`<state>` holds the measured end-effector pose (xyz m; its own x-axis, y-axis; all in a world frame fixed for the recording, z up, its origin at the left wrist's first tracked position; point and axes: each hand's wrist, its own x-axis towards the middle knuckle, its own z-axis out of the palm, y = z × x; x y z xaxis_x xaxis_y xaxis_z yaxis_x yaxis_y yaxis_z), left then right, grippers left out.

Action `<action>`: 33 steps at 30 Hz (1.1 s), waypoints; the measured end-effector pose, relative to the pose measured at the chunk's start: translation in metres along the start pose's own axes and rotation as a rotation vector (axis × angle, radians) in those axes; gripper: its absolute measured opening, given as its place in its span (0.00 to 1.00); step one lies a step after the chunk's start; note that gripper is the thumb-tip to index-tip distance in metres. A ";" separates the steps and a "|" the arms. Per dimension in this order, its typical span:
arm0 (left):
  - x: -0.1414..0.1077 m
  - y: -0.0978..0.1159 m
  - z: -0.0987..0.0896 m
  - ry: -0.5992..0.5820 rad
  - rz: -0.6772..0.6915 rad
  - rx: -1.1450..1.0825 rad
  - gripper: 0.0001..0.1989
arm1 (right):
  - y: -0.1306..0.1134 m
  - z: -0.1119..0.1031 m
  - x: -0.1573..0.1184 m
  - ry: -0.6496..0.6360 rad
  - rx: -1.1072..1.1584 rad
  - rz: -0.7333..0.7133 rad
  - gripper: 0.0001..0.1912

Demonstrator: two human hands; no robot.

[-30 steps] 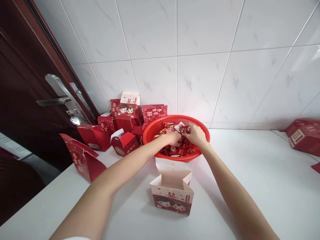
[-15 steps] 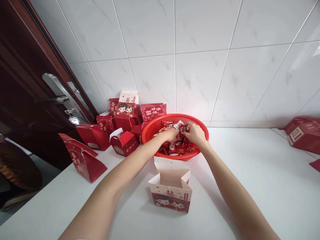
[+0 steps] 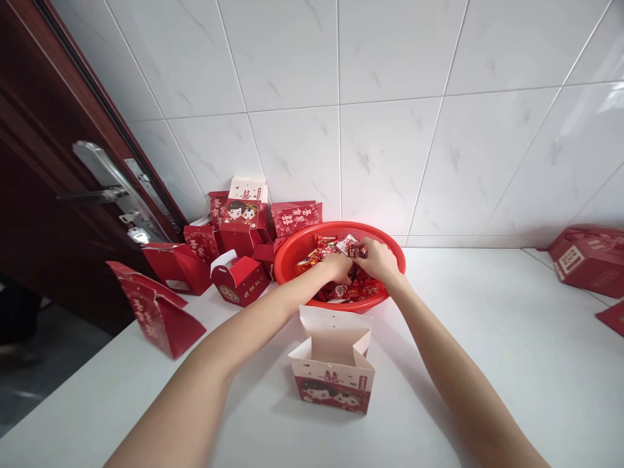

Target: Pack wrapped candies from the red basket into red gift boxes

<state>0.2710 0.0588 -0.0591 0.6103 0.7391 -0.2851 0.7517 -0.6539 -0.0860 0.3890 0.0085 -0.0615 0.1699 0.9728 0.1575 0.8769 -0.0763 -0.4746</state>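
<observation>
Worktop [image 3: 478, 318]: smooth, white, slightly glossy. Red plastic basket [image 3: 291, 252], oval with a rolled rim and finely perforated sides, stands near the tiled wall [image 3: 390, 58]. Wrapped sweets [image 3: 361, 290] lie in a loose heap inside it: small, crinkled, shiny wrappers, mostly red, some darker red, some with white or gold print. Individual shapes hard to separate.

Left hand [image 3: 338, 267]: inside the basket, fingers curled down into the heap; fingertips hidden, so a hold cannot be told. Right hand [image 3: 377, 259]: also over the heap, thumb and fingers drawn nearly together at a dark red wrapper [image 3: 359, 252]; contact likely, firm grip cannot be confirmed. The two hands are close to each other.

Open box [image 3: 331, 391]: thin folded card, upright in front of the basket, between the forearms. Top gapes; side gusset creased inward, rear flap raised. Interior plain off-white; front cream above, deep red below, with two cartoon heads and red characters.

Left of the basket: a cluster of red cartons [image 3: 242, 286], matt card, some gabled, some wedge-shaped, several with pale lettering. At far right, another red carton [image 3: 591, 261] with a pale square label. Wall tiles: glossy white, grey-veined.
</observation>
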 end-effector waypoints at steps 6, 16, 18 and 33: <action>0.003 0.003 0.004 0.022 -0.006 -0.064 0.18 | 0.000 0.000 0.000 -0.004 -0.021 0.004 0.14; -0.001 -0.039 -0.003 0.129 -0.072 -0.339 0.07 | 0.001 0.000 0.002 -0.006 0.005 0.035 0.16; -0.003 -0.051 -0.003 0.171 -0.057 -0.398 0.09 | 0.001 0.000 0.001 -0.012 0.019 0.032 0.14; -0.034 -0.067 0.025 0.560 0.162 -1.076 0.13 | 0.006 0.002 0.004 -0.213 0.813 -0.268 0.13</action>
<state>0.1939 0.0734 -0.0681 0.5397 0.8026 0.2542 0.3181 -0.4740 0.8210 0.3940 0.0119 -0.0654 -0.1538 0.9620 0.2257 0.2700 0.2606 -0.9269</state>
